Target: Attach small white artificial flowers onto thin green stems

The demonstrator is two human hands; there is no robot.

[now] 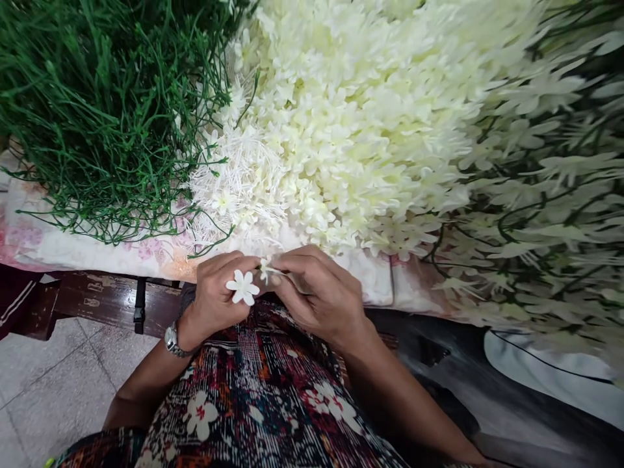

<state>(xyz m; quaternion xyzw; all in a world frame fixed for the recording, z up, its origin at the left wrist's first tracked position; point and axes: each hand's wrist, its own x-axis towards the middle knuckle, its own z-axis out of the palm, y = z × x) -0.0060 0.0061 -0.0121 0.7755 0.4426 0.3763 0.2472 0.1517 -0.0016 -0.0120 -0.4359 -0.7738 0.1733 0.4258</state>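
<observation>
My left hand (217, 292), with a wristwatch (171, 340) on its wrist, is closed around a stem mostly hidden in the fist. A white artificial flower (242, 287) with open petals shows at its lower fingers. Between the two hands, a small white blossom (266, 268) sits at the fingertips. My right hand (322, 292) pinches this blossom between thumb and forefinger, close to the left fingertips. Both hands are just in front of the table edge, above my lap.
Green artificial stems (112, 117) are heaped at the left of the cloth-covered table (88, 244). White stamen pieces (238, 179) lie beside a large pile of cream petals (365, 143). Finished-looking white flower sprays (550, 195) stand at the right. A wooden bench (107, 299) is below left.
</observation>
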